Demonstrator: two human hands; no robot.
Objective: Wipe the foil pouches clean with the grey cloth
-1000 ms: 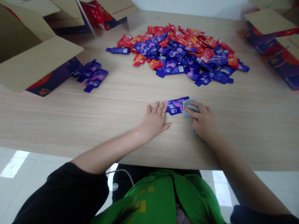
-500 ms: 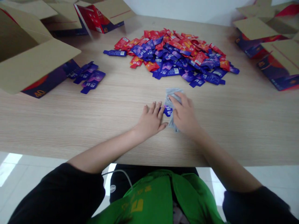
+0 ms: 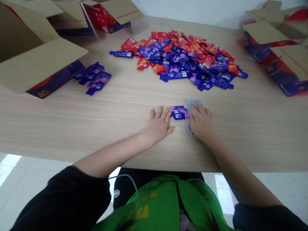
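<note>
A purple pouch (image 3: 179, 113) with white lettering lies flat on the table in front of me. My left hand (image 3: 159, 123) rests palm down, fingers stretched out, and its fingertips press on the pouch's narrow left end. A crumpled grey-blue cloth (image 3: 192, 102) is bunched under my right hand (image 3: 202, 123), whose bent fingers grip it. This cloth covers the right end of the pouch, so that end is hidden.
Beyond my hands is a heap of red and purple pouches (image 3: 183, 57). Several purple pouches (image 3: 99, 82) lie beside an open carton (image 3: 51, 84) at the left. More open cartons stand at the back left and at the right, including one (image 3: 286, 80) near the right edge.
My right hand has slid the cloth to the right along the pouch, uncovering more of its printed face. My left hand stays at the pouch's left end.
</note>
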